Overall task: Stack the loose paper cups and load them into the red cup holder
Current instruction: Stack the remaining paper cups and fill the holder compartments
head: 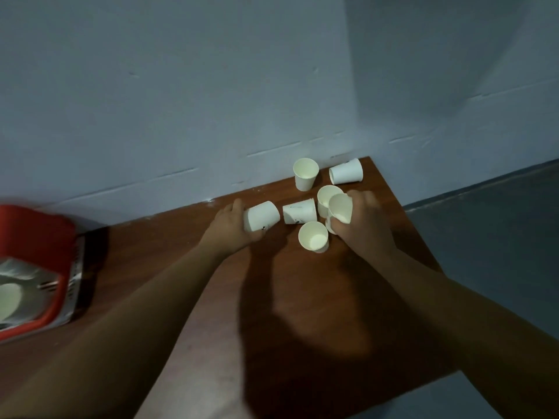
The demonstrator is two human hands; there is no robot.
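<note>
both hands on paper cups, holder off to the left

small white paper cups with plain cream insides, a few with faint dark print on the side. seven show loose on the brown table point(317, 297), clustered near the far right corner by the blue-grey wall point(181, 86).

left hand point(234, 228) is wrapped around a tipped cup point(261, 215) lying on its side, fingers curled under it, thumb behind. just right of that, another sideways cup point(299, 211) lies untouched between the two hands. right hand point(361, 222) is closed round a tilted cup point(340, 208), mouth facing the camera; a second upright cup point(326, 196) sits right behind it, touching or overlapping, cannot tell if nested. a bit of white shows below the held cup, unclear whether that is one more cup.

an upright front cup point(313, 236) stands just in front of the right hand, open end up, not held. farther back near the wall, one upright back cup point(305, 173) and one corner cup point(346, 171) on its side, both apart from the hands.

red cup holder point(39, 237) sits at the left edge of the table, well apart from the hands, blurred. something shiny and silvery is inside it, and a pale round shape that looks like a cup mouth point(10, 300); cannot tell how many are in there.
</note>
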